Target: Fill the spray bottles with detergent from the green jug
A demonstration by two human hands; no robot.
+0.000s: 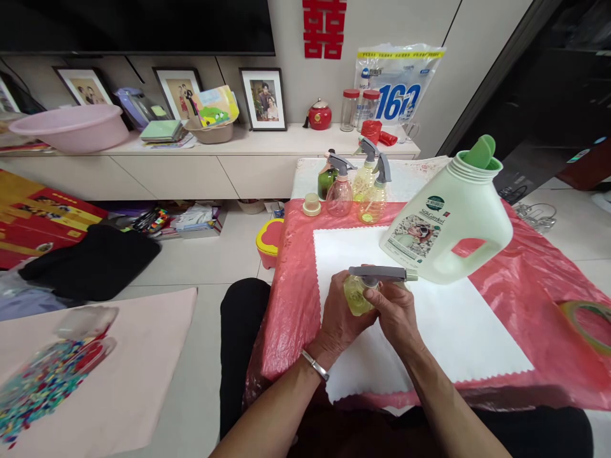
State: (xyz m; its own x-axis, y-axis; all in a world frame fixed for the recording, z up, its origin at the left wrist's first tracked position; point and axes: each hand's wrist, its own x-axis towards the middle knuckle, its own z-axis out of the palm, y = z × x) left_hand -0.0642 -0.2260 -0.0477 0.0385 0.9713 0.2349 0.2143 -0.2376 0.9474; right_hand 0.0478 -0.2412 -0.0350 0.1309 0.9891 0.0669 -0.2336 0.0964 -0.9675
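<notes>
A worktop covered with a crinkled red plastic sheet (296,299) fills the right half of the view. On it lies a white rectangular paper mat with zigzag edges (458,331), the landmark for everything else.

At the mat's far right corner stands a large pale green plastic detergent jug (453,222), tilted, its mouth open and a green flap showing at the rim. Beyond the mat's far edge stands a cluster of small clear spray bottles with grey trigger heads (367,187), with a small cream round cap (312,204) just to their left. To the right of the mat, at the sheet's edge, lies a blurred ring of tape (589,321).

Over the mat's near left part, both hands meet around a small yellowish clear spray bottle with a grey trigger head (365,289). The left hand (341,318), a silver bangle on its wrist, cups the bottle's body from the left, fingers curled tight against it. The right hand (396,312) closes its fingers on the neck under the trigger head. Both forearms reach in from the bottom edge, angled towards each other.
</notes>
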